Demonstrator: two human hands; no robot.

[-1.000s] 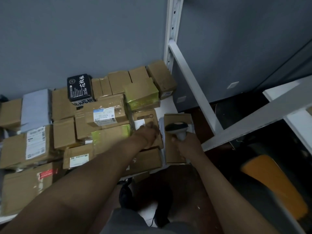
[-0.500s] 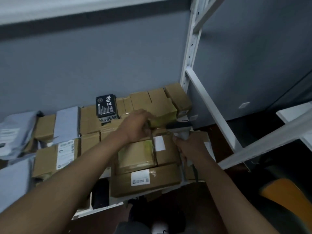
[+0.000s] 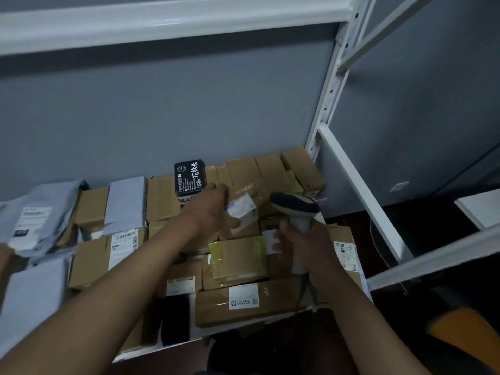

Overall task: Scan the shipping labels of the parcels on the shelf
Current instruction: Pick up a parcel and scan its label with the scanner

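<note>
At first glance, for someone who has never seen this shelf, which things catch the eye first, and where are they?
In the centre, the left hand holds a small labelled parcel lifted above the pile, and just to its right the right hand grips a handheld scanner. Behind them, a black box with white writing stands out among the brown cardboard parcels at the back of the shelf.

head view | single, worn high, faces forward and down | close over the parcel shelf (image 3: 189,345) | grey wall (image 3: 189,109) far | upright post (image 3: 328,104) right
</note>
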